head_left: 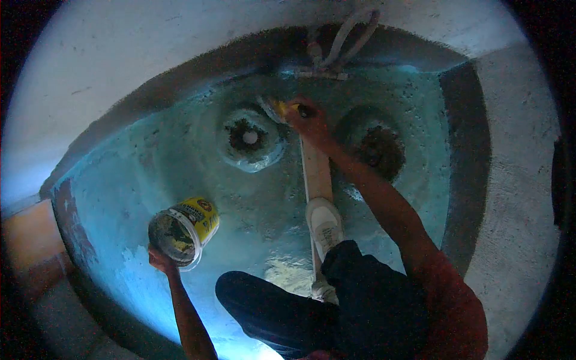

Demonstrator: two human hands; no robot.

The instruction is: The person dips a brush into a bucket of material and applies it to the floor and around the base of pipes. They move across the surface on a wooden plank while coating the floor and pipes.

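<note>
My left hand (161, 259) grips the rim of a tipped plastic bucket (206, 219) with a yellow label. Its mouth faces left, and some pale material coats the inside. My right hand (307, 122) is closed round a paintbrush (276, 110) with a yellowish part near the fingers. The brush's pale end lies at the wet floor (180, 162), just above and right of a round raised ring (252, 161) with a dark, rough centre and a light spot in it. Under my right wrist runs a narrow board (317, 174).
A white shoe (325, 225) stands on the board. To the right is a second round, dark rough patch (382, 150). Pale pipes (342, 51) rise at the far wall, with a dark band (138, 96) along the wall's foot. Light falls from the lower left.
</note>
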